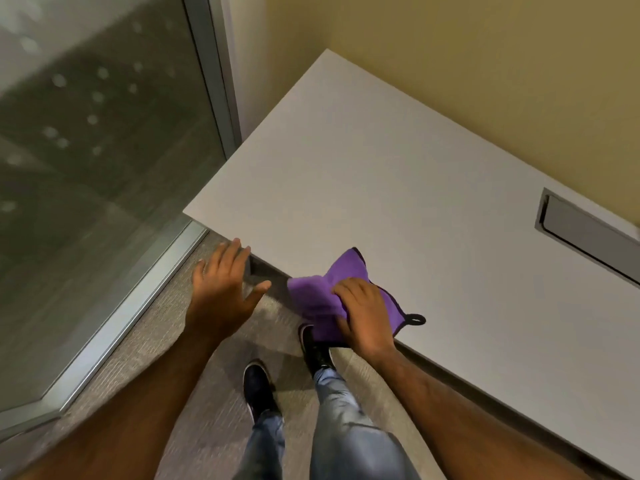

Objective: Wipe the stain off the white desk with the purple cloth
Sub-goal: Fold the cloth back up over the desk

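White desk (398, 188) shows no visible stain. Right hand (363, 313) fingers curl on purple cloth (318, 292) at near edge; left hand (221, 289) splayed, empty. Next: sweep beyond fingertips.

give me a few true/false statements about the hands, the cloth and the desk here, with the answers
1. The right hand presses on the purple cloth. True.
2. The cloth lies in the middle of the white desk. False: it sits at the near edge, partly hanging over it.
3. The left hand grips the cloth too. False: it is open, off the desk, over the floor.
4. A black loop sticks out from the cloth's corner. True.
5. A recessed grey slot is set in the desk. True.
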